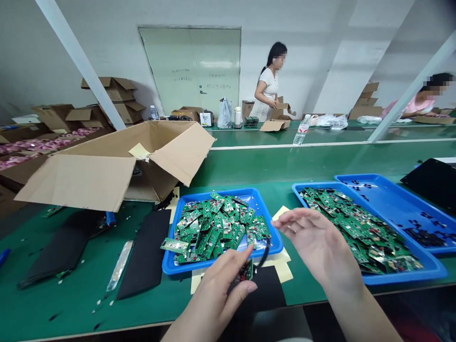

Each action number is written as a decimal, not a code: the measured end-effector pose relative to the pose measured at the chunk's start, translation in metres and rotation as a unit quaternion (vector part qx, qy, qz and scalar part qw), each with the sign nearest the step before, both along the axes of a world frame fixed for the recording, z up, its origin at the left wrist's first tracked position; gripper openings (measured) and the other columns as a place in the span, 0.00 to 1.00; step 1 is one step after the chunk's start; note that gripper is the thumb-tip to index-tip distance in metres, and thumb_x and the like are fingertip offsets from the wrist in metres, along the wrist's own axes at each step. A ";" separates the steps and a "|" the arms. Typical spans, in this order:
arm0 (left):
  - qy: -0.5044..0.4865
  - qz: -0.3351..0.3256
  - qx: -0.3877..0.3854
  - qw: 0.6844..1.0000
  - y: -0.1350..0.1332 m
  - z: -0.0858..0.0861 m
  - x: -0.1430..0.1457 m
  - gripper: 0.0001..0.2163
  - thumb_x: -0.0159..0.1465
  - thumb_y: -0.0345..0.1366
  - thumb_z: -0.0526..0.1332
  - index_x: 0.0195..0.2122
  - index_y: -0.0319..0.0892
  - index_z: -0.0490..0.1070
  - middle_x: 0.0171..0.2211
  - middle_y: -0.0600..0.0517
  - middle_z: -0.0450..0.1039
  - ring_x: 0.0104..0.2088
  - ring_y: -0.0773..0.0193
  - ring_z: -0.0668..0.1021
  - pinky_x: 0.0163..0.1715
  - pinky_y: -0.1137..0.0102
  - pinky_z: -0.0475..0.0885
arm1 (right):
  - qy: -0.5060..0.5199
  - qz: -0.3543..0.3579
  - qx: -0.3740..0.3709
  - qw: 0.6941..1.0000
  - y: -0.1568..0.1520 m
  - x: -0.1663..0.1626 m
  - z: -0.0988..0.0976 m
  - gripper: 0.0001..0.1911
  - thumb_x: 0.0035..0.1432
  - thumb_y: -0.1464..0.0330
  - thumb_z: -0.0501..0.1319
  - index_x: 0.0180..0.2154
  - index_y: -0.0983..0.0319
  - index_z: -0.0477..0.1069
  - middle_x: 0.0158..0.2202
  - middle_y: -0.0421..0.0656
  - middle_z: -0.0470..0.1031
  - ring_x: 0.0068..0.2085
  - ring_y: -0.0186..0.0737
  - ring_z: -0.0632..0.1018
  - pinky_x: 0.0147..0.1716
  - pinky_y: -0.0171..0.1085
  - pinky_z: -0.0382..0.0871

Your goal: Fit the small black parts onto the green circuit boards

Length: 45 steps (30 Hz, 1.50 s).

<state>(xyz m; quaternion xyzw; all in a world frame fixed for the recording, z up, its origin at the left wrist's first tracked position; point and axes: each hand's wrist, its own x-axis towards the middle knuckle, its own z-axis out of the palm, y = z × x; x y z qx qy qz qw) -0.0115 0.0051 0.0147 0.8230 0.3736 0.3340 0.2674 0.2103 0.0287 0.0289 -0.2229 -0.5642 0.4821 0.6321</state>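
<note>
My left hand is closed around a green circuit board with small red parts on it, held in front of the near tray. A black curved strip sticks up beside the board; whether it is joined to it I cannot tell. My right hand is raised to the right with fingers stretched and slightly curled, nothing visible in it. Beyond my hands, a blue tray holds a heap of green circuit boards. Another blue tray of circuit boards lies right of my right hand.
A third blue tray at the far right holds small black parts. An open cardboard box stands at left, by black sheets. A water bottle sits on the ledge. Two people work across the line.
</note>
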 end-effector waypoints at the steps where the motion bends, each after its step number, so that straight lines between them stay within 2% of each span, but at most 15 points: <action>1: -0.008 -0.003 0.040 0.999 0.002 -0.001 -0.001 0.21 0.67 0.40 0.57 0.60 0.47 0.63 0.40 0.46 0.77 0.39 0.59 0.80 0.38 0.68 0.77 | 0.020 -0.012 -0.040 0.999 0.003 0.002 -0.002 0.16 0.64 0.53 0.54 0.44 0.53 0.73 0.41 0.42 0.78 0.44 0.41 0.78 0.47 0.43 0.73; 3: -0.025 -0.011 0.140 0.990 0.005 -0.004 -0.002 0.19 0.66 0.40 0.58 0.57 0.45 0.67 0.40 0.45 0.77 0.39 0.59 0.80 0.39 0.68 0.77 | 0.022 0.001 -0.126 0.992 0.005 0.002 -0.004 0.19 0.64 0.51 0.52 0.40 0.57 0.73 0.38 0.43 0.78 0.40 0.39 0.79 0.44 0.41 0.74; 4: -0.027 -0.011 0.189 0.982 0.006 -0.006 -0.002 0.17 0.66 0.38 0.59 0.56 0.43 0.68 0.40 0.44 0.77 0.40 0.58 0.80 0.39 0.67 0.77 | 0.004 0.029 -0.168 0.985 0.004 0.000 -0.005 0.20 0.62 0.50 0.54 0.37 0.59 0.72 0.36 0.44 0.78 0.37 0.39 0.80 0.41 0.40 0.74; 6: -0.009 0.005 0.269 0.963 0.006 -0.007 -0.002 0.15 0.66 0.34 0.59 0.53 0.41 0.70 0.40 0.43 0.78 0.43 0.57 0.80 0.41 0.65 0.77 | -0.053 0.119 -0.228 0.965 -0.002 -0.005 -0.005 0.25 0.57 0.45 0.57 0.33 0.62 0.70 0.30 0.44 0.77 0.30 0.38 0.79 0.33 0.37 0.74; 9: 0.033 0.039 0.348 0.936 0.006 -0.005 -0.004 0.12 0.65 0.28 0.59 0.49 0.38 0.73 0.39 0.43 0.78 0.44 0.56 0.79 0.42 0.64 0.78 | -0.143 0.239 -0.267 0.922 -0.018 -0.017 -0.002 0.29 0.50 0.42 0.61 0.28 0.64 0.67 0.23 0.42 0.73 0.24 0.35 0.76 0.27 0.34 0.71; 11: 0.043 0.046 0.378 0.924 0.006 -0.002 -0.006 0.10 0.65 0.26 0.59 0.46 0.35 0.74 0.38 0.42 0.77 0.45 0.56 0.79 0.42 0.65 0.78 | -0.184 0.253 -0.282 0.907 -0.030 -0.025 0.002 0.28 0.51 0.44 0.62 0.27 0.64 0.66 0.23 0.42 0.72 0.26 0.35 0.76 0.28 0.34 0.70; 13: 0.037 0.045 0.394 0.917 0.006 0.000 -0.007 0.09 0.65 0.25 0.58 0.45 0.33 0.74 0.39 0.42 0.75 0.46 0.57 0.78 0.43 0.66 0.77 | -0.198 0.237 -0.292 0.905 -0.038 -0.030 0.006 0.25 0.54 0.47 0.62 0.27 0.64 0.65 0.24 0.43 0.73 0.27 0.34 0.75 0.28 0.33 0.69; 18: 0.024 0.037 0.353 0.935 0.001 0.001 -0.008 0.10 0.67 0.29 0.57 0.47 0.32 0.72 0.41 0.42 0.72 0.44 0.61 0.77 0.40 0.73 0.77 | -0.150 0.249 -0.324 0.900 -0.044 -0.033 0.003 0.22 0.55 0.52 0.63 0.24 0.64 0.65 0.20 0.38 0.69 0.23 0.29 0.71 0.24 0.28 0.64; 23: 0.032 0.038 0.286 0.957 -0.005 -0.001 -0.009 0.14 0.68 0.34 0.56 0.52 0.35 0.69 0.39 0.43 0.74 0.40 0.63 0.79 0.34 0.75 0.76 | -0.072 0.328 -0.385 0.860 -0.038 -0.032 -0.009 0.23 0.51 0.51 0.65 0.22 0.64 0.67 0.12 0.32 0.62 0.12 0.23 0.60 0.11 0.24 0.48; 28: 0.027 -0.008 0.313 0.949 -0.001 -0.001 -0.010 0.15 0.68 0.33 0.56 0.55 0.36 0.68 0.37 0.45 0.75 0.37 0.64 0.79 0.33 0.76 0.76 | -0.118 0.371 -0.386 0.837 -0.026 -0.027 -0.006 0.18 0.52 0.57 0.64 0.21 0.64 0.69 0.09 0.30 0.58 0.10 0.23 0.55 0.08 0.25 0.47; 31: 0.008 -0.016 0.304 0.952 0.002 -0.002 -0.009 0.16 0.67 0.34 0.57 0.55 0.37 0.68 0.37 0.45 0.75 0.37 0.63 0.79 0.33 0.76 0.76 | -0.141 0.386 -0.392 0.823 -0.021 -0.023 -0.006 0.16 0.52 0.59 0.65 0.22 0.64 0.70 0.09 0.29 0.57 0.10 0.24 0.55 0.08 0.26 0.47; 35: -0.037 -0.024 0.243 0.969 0.002 0.000 -0.005 0.15 0.67 0.37 0.58 0.53 0.38 0.70 0.36 0.47 0.73 0.33 0.67 0.79 0.32 0.78 0.75 | -0.159 0.367 -0.350 0.847 -0.017 -0.023 -0.010 0.19 0.50 0.55 0.67 0.24 0.65 0.72 0.11 0.30 0.59 0.12 0.25 0.57 0.11 0.27 0.47; 40: -0.091 -0.026 0.177 0.980 0.000 0.014 0.003 0.14 0.65 0.42 0.59 0.48 0.41 0.72 0.32 0.51 0.74 0.31 0.69 0.79 0.31 0.80 0.75 | -0.179 0.308 -0.284 0.890 -0.018 -0.029 -0.005 0.24 0.49 0.49 0.66 0.24 0.64 0.68 0.17 0.33 0.62 0.18 0.25 0.59 0.17 0.28 0.51; 42: -0.104 -0.017 0.147 0.984 -0.002 0.017 0.005 0.14 0.64 0.44 0.60 0.46 0.42 0.73 0.32 0.51 0.75 0.31 0.68 0.79 0.32 0.79 0.75 | -0.206 0.268 -0.258 0.905 -0.020 -0.030 0.001 0.23 0.51 0.51 0.65 0.24 0.63 0.65 0.19 0.33 0.60 0.20 0.27 0.59 0.19 0.28 0.52; 45: -0.130 -0.011 0.096 0.987 -0.004 0.016 0.006 0.13 0.62 0.44 0.62 0.44 0.44 0.74 0.32 0.52 0.76 0.31 0.67 0.79 0.33 0.78 0.75 | -0.288 0.196 -0.178 0.920 -0.026 -0.028 0.012 0.16 0.57 0.59 0.61 0.25 0.63 0.65 0.21 0.34 0.61 0.22 0.29 0.61 0.21 0.29 0.54</action>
